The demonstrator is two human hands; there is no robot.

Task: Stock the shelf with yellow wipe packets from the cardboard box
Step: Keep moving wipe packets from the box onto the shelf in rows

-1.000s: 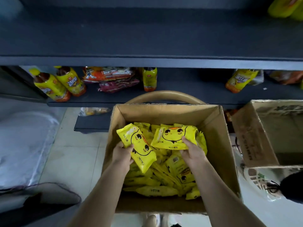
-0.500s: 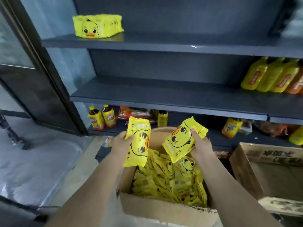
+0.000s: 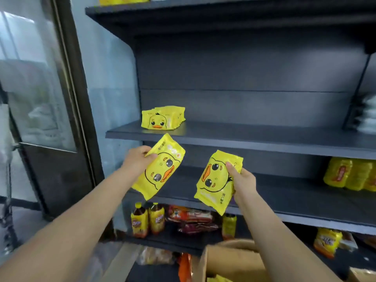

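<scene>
My left hand (image 3: pixel 138 161) grips a yellow duck-face wipe packet (image 3: pixel 159 169) by its upper left edge. My right hand (image 3: pixel 243 179) holds a second yellow wipe packet (image 3: pixel 213 184) by its right side. Both packets hang tilted in the air just below the front edge of a dark shelf (image 3: pixel 254 139). On that shelf, at its left end, stands a row of several yellow wipe packets (image 3: pixel 162 119). The cardboard box (image 3: pixel 225 261) is at the bottom of the view, its inside mostly hidden.
A glass door with a dark frame (image 3: pixel 67 98) stands to the left. Lower shelves hold bottles of brown drink (image 3: pixel 147 219), red snack bags (image 3: pixel 191 216) and yellow packs (image 3: pixel 345 174). White items (image 3: pixel 368 117) sit at the right end of the target shelf.
Both hands have lifted their packets out of the box and up toward the shelf with the yellow row. My view has tilted upward, so the box has dropped to the bottom.
</scene>
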